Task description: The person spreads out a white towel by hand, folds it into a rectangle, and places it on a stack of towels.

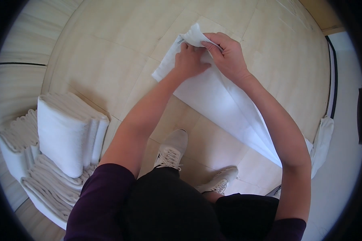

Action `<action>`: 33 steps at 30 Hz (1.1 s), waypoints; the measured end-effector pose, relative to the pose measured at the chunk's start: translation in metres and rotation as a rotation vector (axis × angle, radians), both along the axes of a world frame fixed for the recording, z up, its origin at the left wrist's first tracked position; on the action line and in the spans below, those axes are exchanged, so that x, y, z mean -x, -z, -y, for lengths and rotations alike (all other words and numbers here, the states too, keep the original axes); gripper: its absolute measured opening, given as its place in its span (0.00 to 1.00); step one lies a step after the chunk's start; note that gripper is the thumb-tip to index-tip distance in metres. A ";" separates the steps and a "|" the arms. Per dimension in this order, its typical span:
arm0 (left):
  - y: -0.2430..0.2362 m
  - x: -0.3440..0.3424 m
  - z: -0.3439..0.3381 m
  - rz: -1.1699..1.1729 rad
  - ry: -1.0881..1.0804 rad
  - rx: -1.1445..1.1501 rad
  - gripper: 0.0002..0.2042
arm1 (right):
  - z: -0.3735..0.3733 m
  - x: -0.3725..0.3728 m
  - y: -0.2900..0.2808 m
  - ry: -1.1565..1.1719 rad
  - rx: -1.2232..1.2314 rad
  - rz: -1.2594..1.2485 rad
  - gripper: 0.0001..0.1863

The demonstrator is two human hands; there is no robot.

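A long white cloth [221, 108] stretches diagonally across the tiled floor, its far end folded back. My right hand [229, 54] pinches the raised edge of that far end between thumb and fingers. Just left of it and slightly lower, my left hand [189, 62] rests on the cloth under the lifted flap, fingers apart and thumb out to the right, gripping nothing that I can see.
Stacks of folded white cloths [62, 132] stand at lower left. My shoes [171, 150] are below the cloth. A white wall [344, 80] runs along the right, with a white bundled cloth [321, 144] beside it. A wooden edge [326, 20] is at top right.
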State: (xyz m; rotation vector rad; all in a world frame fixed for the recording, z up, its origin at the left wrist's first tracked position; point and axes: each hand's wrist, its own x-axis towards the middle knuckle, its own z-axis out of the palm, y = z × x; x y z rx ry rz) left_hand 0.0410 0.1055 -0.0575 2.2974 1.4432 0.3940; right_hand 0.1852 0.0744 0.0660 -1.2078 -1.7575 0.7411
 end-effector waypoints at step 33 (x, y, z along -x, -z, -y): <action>-0.099 0.086 0.046 1.344 -0.481 1.230 0.11 | 0.061 0.034 0.035 -0.101 0.017 0.550 0.26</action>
